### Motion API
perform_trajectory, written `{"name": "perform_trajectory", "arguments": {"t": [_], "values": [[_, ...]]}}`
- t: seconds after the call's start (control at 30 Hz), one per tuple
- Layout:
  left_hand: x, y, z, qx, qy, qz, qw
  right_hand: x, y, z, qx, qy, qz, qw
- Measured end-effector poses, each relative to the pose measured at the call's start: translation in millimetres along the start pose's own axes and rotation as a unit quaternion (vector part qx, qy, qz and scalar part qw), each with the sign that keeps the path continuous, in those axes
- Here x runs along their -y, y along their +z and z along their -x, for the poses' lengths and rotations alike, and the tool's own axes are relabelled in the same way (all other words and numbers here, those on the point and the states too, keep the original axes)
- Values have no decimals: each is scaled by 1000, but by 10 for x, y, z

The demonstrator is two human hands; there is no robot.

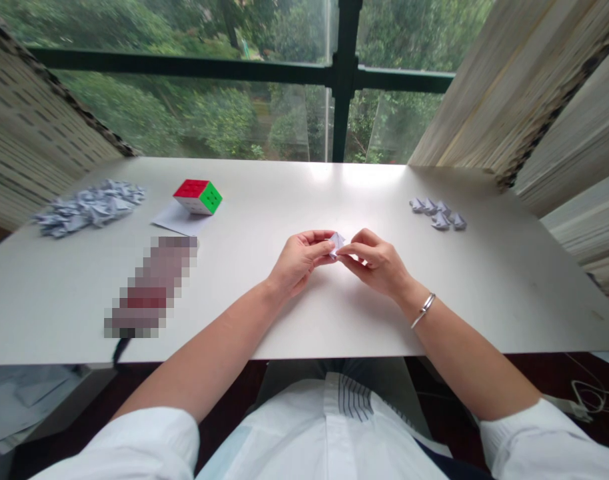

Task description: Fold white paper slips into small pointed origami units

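Note:
A small folded white paper piece [337,241] is held up over the middle of the white table. My left hand [304,259] pinches it from the left, thumb in front and fingers behind. From the other side, the thumb and fingertips of my right hand [375,261] grip its lower right edge. The fingers partly cover the paper, so its full shape is hidden. Several folded paper pieces [440,213] stand in two short rows at the right. At the far left lies a heap of folded paper pieces [92,208].
A Rubik's cube [198,197] rests on sheets of white paper [172,220] at the back left. In front of it lies a pixelated flat object [152,287] with a dark strap. The white table [304,193] meets a window, with curtains [464,87] at both sides.

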State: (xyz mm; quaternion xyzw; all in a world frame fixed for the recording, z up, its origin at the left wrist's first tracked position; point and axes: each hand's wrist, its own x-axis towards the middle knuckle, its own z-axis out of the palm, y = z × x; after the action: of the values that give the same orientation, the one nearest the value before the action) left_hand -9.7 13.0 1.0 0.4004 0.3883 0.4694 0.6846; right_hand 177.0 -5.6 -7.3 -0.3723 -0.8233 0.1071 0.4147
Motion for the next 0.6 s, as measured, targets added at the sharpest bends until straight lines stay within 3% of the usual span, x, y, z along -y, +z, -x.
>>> {"name": "perform_trajectory", "arguments": {"t": [0.3, 0.6], "values": [[62, 22, 11, 3, 66, -9, 998, 75, 20, -73, -38, 139, -113, 983], [61, 67, 46, 18, 123, -52, 991, 76, 12, -91, -73, 205, -167, 962]]}}
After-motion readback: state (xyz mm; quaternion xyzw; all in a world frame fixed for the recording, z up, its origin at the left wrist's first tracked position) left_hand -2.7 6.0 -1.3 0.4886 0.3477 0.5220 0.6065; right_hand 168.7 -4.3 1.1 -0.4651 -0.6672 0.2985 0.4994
